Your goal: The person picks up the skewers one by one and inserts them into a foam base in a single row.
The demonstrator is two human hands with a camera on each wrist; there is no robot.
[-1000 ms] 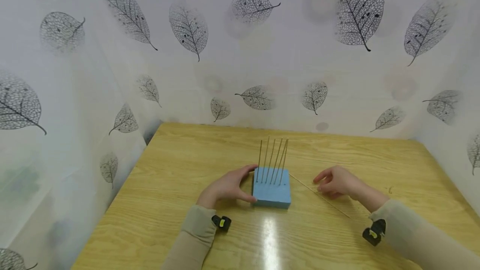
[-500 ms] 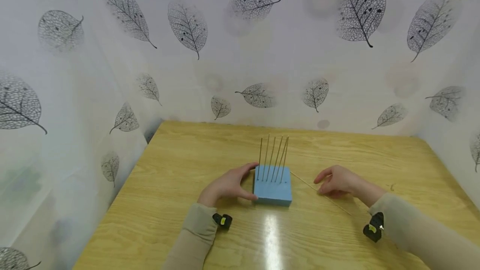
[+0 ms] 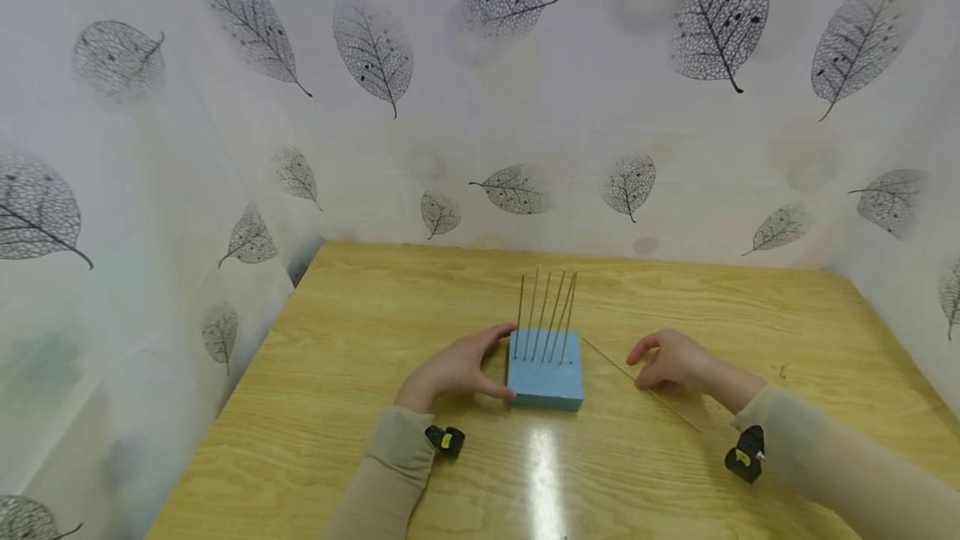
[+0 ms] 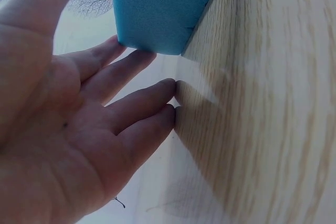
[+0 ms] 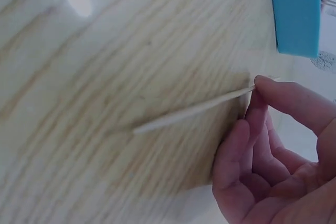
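On the table sits a square blue foam block [image 3: 546, 388] with several thin sticks [image 3: 521, 298] standing in a row, some of them leaning. A small dark hole [image 3: 571, 362] shows at the row's right end. My left hand [image 3: 450, 369] holds the block from its left side, thumb at the near corner and fingers at the far one. Fingertips meet the block's edge [image 4: 157, 11] in the left wrist view. To the right, my right hand [image 3: 675, 363] pinches a loose wooden stick [image 5: 194, 109] between thumb and index finger, low over the table.
The wooden table [image 3: 360, 315] is bounded at the back by a leaf-print sheet [image 3: 570, 115], which also hangs along both sides. A small brown mark [image 3: 782, 371] lies right of my right hand. Each wrist wears a black camera [image 3: 746, 455].
The right hand's fingertips have drawn closer on the loose stick, which has barely moved. The left hand and block stay put; the head view shifts slightly.
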